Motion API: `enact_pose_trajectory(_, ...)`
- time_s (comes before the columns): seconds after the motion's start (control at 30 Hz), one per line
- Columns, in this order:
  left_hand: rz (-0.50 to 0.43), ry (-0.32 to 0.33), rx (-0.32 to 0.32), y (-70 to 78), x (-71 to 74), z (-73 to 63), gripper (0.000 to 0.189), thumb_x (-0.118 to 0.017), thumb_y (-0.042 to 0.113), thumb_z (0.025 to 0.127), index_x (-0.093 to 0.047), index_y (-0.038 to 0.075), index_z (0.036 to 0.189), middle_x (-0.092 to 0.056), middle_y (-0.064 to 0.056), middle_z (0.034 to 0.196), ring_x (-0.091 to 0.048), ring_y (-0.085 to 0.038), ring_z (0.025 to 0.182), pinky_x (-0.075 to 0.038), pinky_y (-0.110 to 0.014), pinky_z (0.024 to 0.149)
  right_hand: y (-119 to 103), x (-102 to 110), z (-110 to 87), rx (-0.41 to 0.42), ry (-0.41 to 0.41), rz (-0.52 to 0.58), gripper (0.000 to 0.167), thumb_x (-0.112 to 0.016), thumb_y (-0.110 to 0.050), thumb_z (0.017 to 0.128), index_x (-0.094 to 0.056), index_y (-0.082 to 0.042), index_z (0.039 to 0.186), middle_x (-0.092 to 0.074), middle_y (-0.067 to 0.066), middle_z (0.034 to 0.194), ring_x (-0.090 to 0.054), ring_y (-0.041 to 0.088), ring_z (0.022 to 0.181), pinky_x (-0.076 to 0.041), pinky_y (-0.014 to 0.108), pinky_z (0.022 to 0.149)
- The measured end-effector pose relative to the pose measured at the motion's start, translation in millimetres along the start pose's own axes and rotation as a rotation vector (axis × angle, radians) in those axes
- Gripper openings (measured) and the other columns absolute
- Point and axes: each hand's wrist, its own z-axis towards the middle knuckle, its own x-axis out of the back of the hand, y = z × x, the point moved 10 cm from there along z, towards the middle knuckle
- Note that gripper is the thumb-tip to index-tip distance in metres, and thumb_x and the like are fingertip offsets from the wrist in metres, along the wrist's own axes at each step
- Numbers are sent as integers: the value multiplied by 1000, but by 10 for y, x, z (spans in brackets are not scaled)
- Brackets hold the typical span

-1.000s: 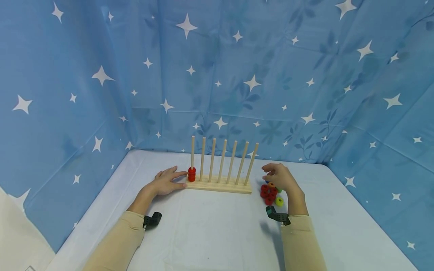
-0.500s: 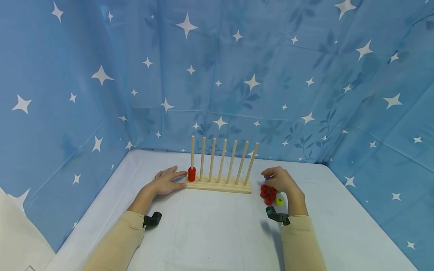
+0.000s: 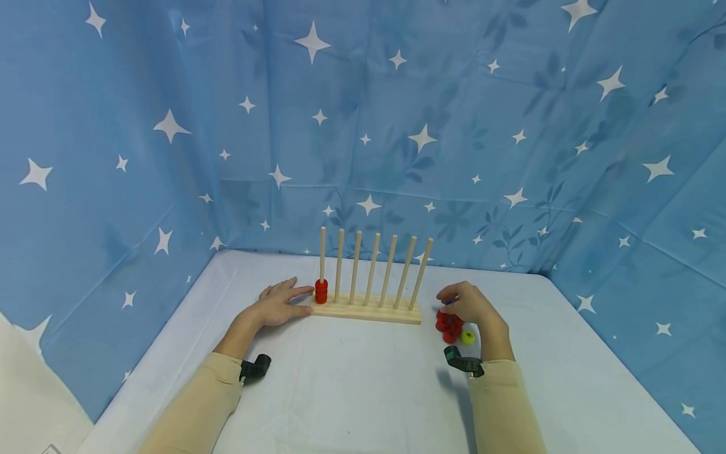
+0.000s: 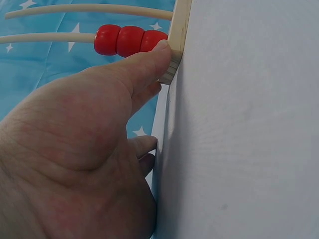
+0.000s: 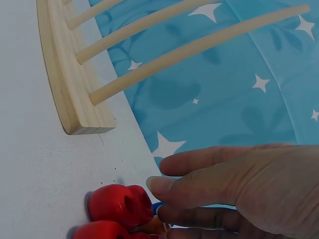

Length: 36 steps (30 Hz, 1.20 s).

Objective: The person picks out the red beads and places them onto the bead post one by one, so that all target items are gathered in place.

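A wooden rack (image 3: 365, 311) with several upright pegs stands toward the back of the table. Three red beads (image 4: 130, 41) are stacked on its leftmost peg. My left hand (image 3: 276, 306) holds the left end of the base between thumb and index finger, the other fingers spread out. Right of the rack, my right hand (image 3: 471, 302) is over a small pile of beads, fingers loosely bent, with no bead seen between them. Red beads (image 5: 113, 205) lie below the thumb tip (image 5: 160, 185). A yellow bead (image 3: 467, 337) lies nearer the wrist. Blue and orange beads are mostly hidden by the fingers.
A white cloth covers the table (image 3: 340, 384). Blue curtains (image 3: 363, 126) with white stars hang behind it and along both sides. A black wrist camera (image 3: 256, 367) is on the left wrist, another camera (image 3: 462, 361) on the right.
My right hand has lowered slightly onto the bead pile, covering the orange and green beads. The left hand and the rack have stayed in place.
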Motion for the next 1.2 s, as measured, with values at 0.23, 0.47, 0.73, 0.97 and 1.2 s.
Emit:
enact_pose_trajectory(0.23, -10, -8, -20, 118, 42, -86, 68, -66, 51, 98, -50, 21, 157, -17, -26, 171, -9, -53, 157, 2, -69, 124, 13, -47, -4, -14, -16, -26, 25, -72, -1, 92, -77, -1, 117, -75, 17, 112, -69, 25, 95, -58, 55, 96)
enact_pose_trajectory(0.47, -22, -20, -10, 184, 72, -123, 65, -67, 44, 99, -50, 18, 156, -17, -27, 171, -8, -52, 158, 1, -69, 124, -20, -52, -6, 5, -15, -48, 24, -70, 2, 91, -77, 0, 115, -76, 15, 107, -69, 24, 93, -59, 52, 93)
enact_pose_trajectory(0.73, -13, -19, -4, 162, 74, -101, 64, -67, 44, 100, -51, 18, 156, -17, -27, 171, -9, -52, 158, 1, -70, 124, -21, -59, 6, -9, -12, -60, 20, -71, 1, 92, -79, 0, 110, -77, 14, 103, -68, 24, 90, -61, 48, 89)
enact_pose_trajectory(0.97, -13, -19, -4, 166, 80, -106, 64, -67, 43, 100, -51, 18, 156, -18, -27, 171, -10, -52, 157, 0, -70, 124, -48, -84, 30, -9, 3, -59, 16, -71, 2, 92, -81, 0, 105, -77, 12, 98, -67, 22, 83, -62, 43, 82)
enact_pose_trajectory(1.2, -2, -22, 0, 140, 70, -97, 65, -67, 46, 100, -50, 20, 157, -17, -26, 171, -9, -52, 158, 0, -71, 124, -99, -107, 41, 23, 4, -76, 15, -72, 0, 93, -81, -1, 104, -78, 9, 97, -66, 19, 81, -62, 41, 80)
